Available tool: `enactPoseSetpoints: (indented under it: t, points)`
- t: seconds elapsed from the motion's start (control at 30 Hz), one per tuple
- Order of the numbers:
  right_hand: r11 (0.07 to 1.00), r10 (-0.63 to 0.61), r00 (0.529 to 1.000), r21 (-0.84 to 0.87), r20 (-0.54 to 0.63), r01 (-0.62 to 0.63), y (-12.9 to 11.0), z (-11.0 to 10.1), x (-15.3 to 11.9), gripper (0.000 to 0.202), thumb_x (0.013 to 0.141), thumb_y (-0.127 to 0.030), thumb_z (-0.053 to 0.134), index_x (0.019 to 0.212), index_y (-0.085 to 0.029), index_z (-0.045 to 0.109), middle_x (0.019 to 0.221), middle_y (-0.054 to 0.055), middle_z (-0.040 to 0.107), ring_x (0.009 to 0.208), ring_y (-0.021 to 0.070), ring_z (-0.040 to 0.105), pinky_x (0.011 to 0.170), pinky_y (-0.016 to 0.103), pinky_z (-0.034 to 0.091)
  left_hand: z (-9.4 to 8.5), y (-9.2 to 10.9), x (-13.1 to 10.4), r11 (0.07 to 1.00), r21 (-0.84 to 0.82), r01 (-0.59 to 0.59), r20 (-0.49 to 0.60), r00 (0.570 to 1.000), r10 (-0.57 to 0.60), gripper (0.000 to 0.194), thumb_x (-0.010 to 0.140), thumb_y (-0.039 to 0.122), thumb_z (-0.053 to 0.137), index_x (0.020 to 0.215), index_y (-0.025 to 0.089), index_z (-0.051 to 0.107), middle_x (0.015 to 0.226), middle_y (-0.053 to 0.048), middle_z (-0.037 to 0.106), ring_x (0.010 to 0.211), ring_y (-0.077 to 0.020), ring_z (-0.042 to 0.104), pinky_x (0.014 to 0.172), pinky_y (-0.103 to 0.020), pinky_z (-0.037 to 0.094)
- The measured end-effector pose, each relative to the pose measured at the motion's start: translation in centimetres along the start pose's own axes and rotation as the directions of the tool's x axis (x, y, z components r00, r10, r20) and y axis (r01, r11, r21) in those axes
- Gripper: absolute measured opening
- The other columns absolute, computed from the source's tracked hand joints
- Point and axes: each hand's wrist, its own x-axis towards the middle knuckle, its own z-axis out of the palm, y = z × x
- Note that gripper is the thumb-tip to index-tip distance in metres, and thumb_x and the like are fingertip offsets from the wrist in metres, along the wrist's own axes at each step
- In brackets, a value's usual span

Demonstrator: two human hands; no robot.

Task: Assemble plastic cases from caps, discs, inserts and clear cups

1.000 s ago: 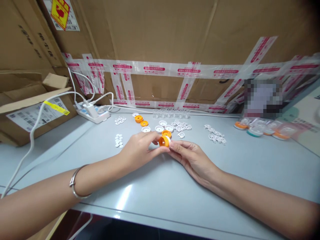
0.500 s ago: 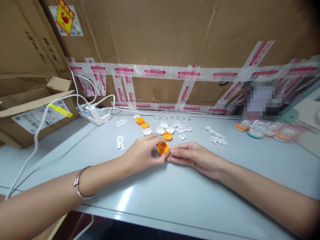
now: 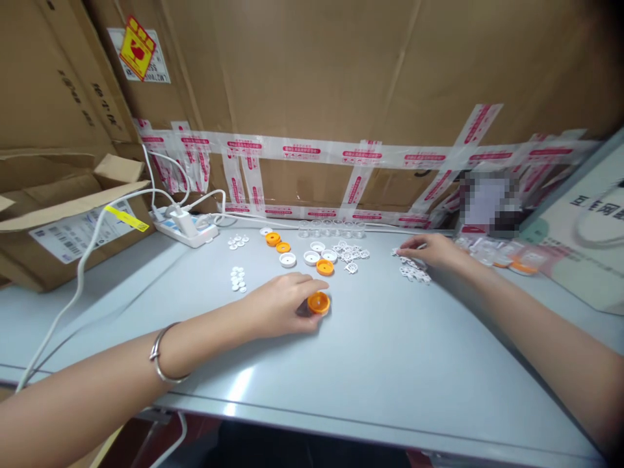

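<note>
My left hand [image 3: 287, 302] curls round an orange round cap [image 3: 318, 303], its hollow side facing up toward me, low over the table. Out to the right, my right hand [image 3: 424, 250] has its thumb and fingertips together at the far end of a group of small white openwork plastic pieces [image 3: 414, 270]; one piece shows at the tips. Beyond my left hand lie another orange cap [image 3: 325, 267], several white caps [image 3: 311, 258] and a second cluster of white openwork pieces [image 3: 351, 252].
Small white discs [image 3: 238, 279] lie in two groups at left. Clear cups [image 3: 331, 228] line the back. A power strip [image 3: 188, 231] with white cables stands near an open carton [image 3: 73, 214]. Finished-looking clear containers with orange caps [image 3: 524, 266] sit at right.
My right hand has left the orange cap and moved right to the white openwork pieces. My left hand keeps hold of the cap. The view has shifted slightly.
</note>
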Motion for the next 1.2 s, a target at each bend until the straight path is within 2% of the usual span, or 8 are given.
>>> enactPoseSetpoints:
  t: [0.27,0.47,0.63,0.77,0.97,1.1,1.17,1.2]
  points:
    - [0.989,-0.038,0.996,0.143,0.084,0.026,-1.2,-0.2,-0.8,0.032,0.06,-0.045,0.069,0.07,-0.015,0.066,0.073,0.009,0.069,0.069,0.0209,0.062,0.064,0.031,0.044,-0.9,0.1,-0.1,0.992,-0.122,0.035,-0.033,0.999,-0.039,0.051,0.074,0.044,0.064,0.114,0.015,0.055,0.102,-0.01,0.063,0.088,-0.0203,0.059,0.079,-0.032,0.047]
    - [0.986,-0.064,0.997,0.158,0.048,0.056,-2.0,-1.6,-1.3,0.032,0.057,-0.047,0.07,0.066,-0.017,0.064,0.07,0.007,0.068,0.066,0.0195,0.059,0.061,0.03,0.043,-1.3,-0.2,0.1,0.978,-0.206,0.006,-0.182,0.982,-0.044,0.033,0.081,0.037,0.059,0.107,0.018,0.057,0.101,-0.007,0.064,0.084,-0.0153,0.059,0.077,-0.028,0.047]
    - [0.986,-0.105,0.994,0.133,-0.003,0.104,-2.2,0.0,-1.3,0.031,0.059,-0.044,0.07,0.077,-0.019,0.068,0.081,0.007,0.067,0.071,0.0209,0.059,0.064,0.031,0.042,-1.2,-0.3,0.1,0.978,-0.209,0.011,-0.189,0.981,-0.051,0.029,0.083,0.035,0.058,0.107,0.019,0.059,0.099,-0.005,0.064,0.083,-0.014,0.058,0.075,-0.027,0.047]
    - [0.976,-0.156,0.988,0.157,0.002,0.154,-2.9,1.7,-1.4,0.016,0.054,-0.033,0.074,0.064,-0.021,0.069,0.072,0.005,0.067,0.07,0.0219,0.059,0.068,0.032,0.041,-1.2,-0.4,0.1,0.98,-0.197,0.016,-0.196,0.979,-0.055,0.027,0.084,0.034,0.057,0.105,0.018,0.06,0.097,-0.004,0.065,0.085,-0.014,0.058,0.075,-0.026,0.047]
    - [0.931,-0.115,0.993,0.345,-0.028,0.117,-5.3,0.9,-2.8,0.02,0.054,-0.037,0.075,0.064,-0.02,0.069,0.062,0.004,0.066,0.069,0.0227,0.06,0.068,0.033,0.044,-1.6,-0.5,0.2,0.98,-0.2,0.004,-0.275,0.96,-0.06,0.025,0.084,0.031,0.056,0.105,0.017,0.059,0.102,-0.006,0.065,0.089,-0.0152,0.059,0.076,-0.028,0.048]
    - [0.729,-0.117,0.993,0.68,0.019,0.073,-9.8,1.2,-6.2,0.031,0.068,-0.048,0.064,0.082,-0.021,0.069,0.081,0.004,0.07,0.073,0.0157,0.063,0.074,0.029,0.049,-1.9,0.3,0.4,0.978,-0.208,-0.01,-0.402,0.913,-0.076,0.027,0.083,0.026,0.058,0.109,0.018,0.057,0.103,-0.007,0.064,0.089,-0.016,0.059,0.079,-0.03,0.05]
    - [0.391,-0.106,0.98,0.913,0.168,-0.114,-12.2,2.0,-8.4,0.021,0.064,-0.038,0.072,0.077,-0.022,0.069,0.078,0.002,0.069,0.073,0.0132,0.062,0.078,0.027,0.048,-1.9,0.7,0.5,0.978,-0.201,-0.051,-0.48,0.875,-0.053,0.035,0.081,0.024,0.061,0.114,0.018,0.054,0.106,-0.008,0.063,0.092,-0.0164,0.059,0.083,-0.032,0.049]
    - [0.285,-0.159,0.957,0.939,0.243,-0.191,-13.2,2.4,-9.5,0.017,0.065,-0.035,0.072,0.076,-0.021,0.069,0.077,0.001,0.069,0.074,0.0125,0.062,0.079,0.026,0.047,-1.9,0.9,0.5,0.978,-0.194,-0.081,-0.511,0.859,-0.03,0.039,0.08,0.024,0.062,0.118,0.018,0.052,0.108,-0.008,0.062,0.095,-0.0169,0.058,0.084,-0.033,0.049]
